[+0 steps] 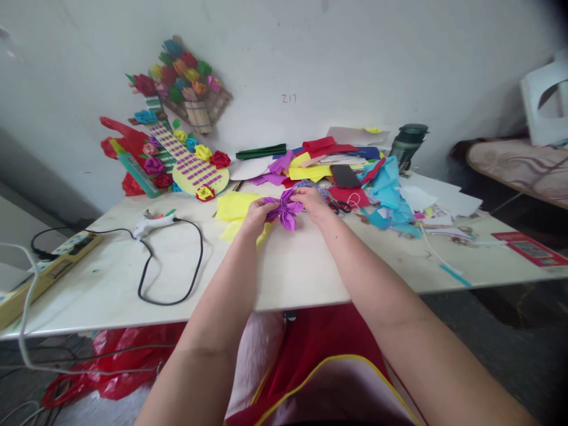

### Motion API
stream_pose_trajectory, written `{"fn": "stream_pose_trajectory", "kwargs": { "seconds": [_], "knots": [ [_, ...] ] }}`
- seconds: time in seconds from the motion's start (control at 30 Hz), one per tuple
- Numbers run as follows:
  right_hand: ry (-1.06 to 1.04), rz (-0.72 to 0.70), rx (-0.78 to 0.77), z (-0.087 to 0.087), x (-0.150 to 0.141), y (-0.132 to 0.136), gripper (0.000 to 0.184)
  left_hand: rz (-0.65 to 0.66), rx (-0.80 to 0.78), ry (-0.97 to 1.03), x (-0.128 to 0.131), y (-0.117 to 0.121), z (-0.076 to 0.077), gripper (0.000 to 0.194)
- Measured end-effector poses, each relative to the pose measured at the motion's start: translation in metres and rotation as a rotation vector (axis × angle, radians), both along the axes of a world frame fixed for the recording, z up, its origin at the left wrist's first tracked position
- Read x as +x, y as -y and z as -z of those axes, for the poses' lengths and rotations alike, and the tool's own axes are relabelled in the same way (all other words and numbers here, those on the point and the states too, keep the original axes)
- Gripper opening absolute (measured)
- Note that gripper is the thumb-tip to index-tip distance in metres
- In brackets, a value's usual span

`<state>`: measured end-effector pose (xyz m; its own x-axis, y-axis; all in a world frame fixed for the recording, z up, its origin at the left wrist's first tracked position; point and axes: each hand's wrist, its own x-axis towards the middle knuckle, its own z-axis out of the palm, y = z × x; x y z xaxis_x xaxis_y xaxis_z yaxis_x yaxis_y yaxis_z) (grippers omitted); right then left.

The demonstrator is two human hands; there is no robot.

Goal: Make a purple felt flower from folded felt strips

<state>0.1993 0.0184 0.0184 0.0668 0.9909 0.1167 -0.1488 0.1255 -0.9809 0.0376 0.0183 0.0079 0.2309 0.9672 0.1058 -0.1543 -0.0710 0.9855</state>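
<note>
Fingers of my left hand and right hand are seemingly pinching the purple flower; tugging, I'm risking tears.

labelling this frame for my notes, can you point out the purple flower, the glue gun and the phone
Purple flower (286,209): head view, on petals near its centre.
Glue gun (154,225): head view, on its white body.
Phone (345,176): head view, on its dark upper face.
</note>
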Motion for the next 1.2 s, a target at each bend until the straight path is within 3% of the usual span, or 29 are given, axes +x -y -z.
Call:
{"fn": "stream_pose_trajectory", "kwargs": {
  "seconds": [0.3,0.67,1.2],
  "knots": [
    [-0.031,-0.010,-0.148,-0.002,0.002,0.001,0.011,-0.015,-0.018,-0.014,0.000,0.003,-0.004,0.022],
    [-0.108,-0.146,-0.101,-0.002,0.002,0.002,0.014,0.025,-0.109,0.063,-0.001,-0.001,0.000,0.023],
    [-0.081,-0.150,-0.060,-0.003,-0.001,0.004,0.010,0.138,-0.197,0.196,-0.003,-0.003,0.004,0.012]
  ]
}}
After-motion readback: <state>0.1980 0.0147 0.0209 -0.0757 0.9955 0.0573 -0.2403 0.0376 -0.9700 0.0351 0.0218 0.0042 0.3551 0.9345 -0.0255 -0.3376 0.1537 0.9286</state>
